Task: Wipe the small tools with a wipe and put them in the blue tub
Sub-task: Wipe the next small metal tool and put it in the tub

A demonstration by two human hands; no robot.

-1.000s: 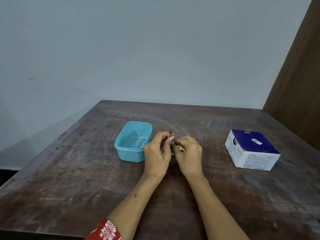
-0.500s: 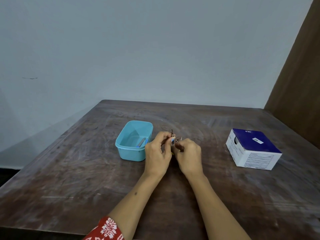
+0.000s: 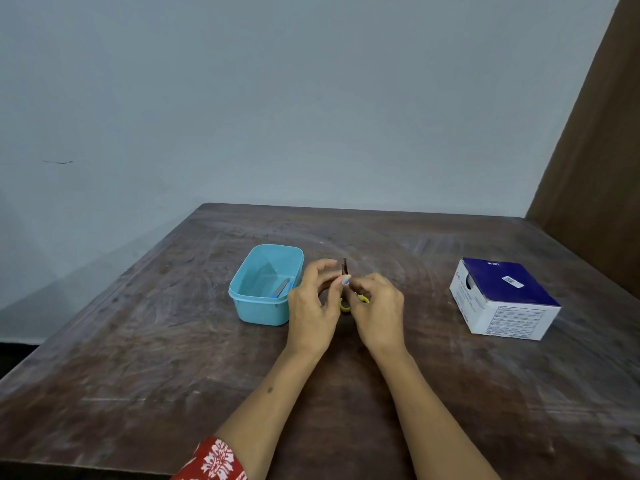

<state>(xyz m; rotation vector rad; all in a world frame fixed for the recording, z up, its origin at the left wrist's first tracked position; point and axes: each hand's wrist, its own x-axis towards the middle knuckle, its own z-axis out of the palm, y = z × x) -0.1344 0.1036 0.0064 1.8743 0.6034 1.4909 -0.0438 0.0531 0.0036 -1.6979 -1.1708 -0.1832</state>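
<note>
Compared with half a second ago, not much is changed tbh: the yellow handles (image 3: pixel 346 305) are seen again below the knuckles, where they were hidden a moment before, and the left fingers are lifted a bit more open at the top. The hands have stayed together in the same spot over the surface (image 3: pixel 145 358).

The left hand (image 3: pixel 313 306) is held with fingers curled and thumb tip pressed toward the right hand, and a small bluish-white scrap, probably the wipe (image 3: pixel 346 280), is pinched right at that meeting point. A thin dark tool tip (image 3: pixel 344 266) is seen sticking up just above the fingertips. The right hand (image 3: pixel 379 311) is clenched around the lower part of the small tool, with the yellow handles poking out between the two hands. Exactly which fingers are on the tool can't be told, since it's too small and blurred.

The blue tub (image 3: pixel 258 308) is parked just left of the left hand, nearly touching it. One slim grey-and-blue tool (image 3: pixel 282 288) is already laid inside, leaned against the near right corner. A white box with a dark blue top (image 3: pixel 502 299) is set well apart on the right.
</note>
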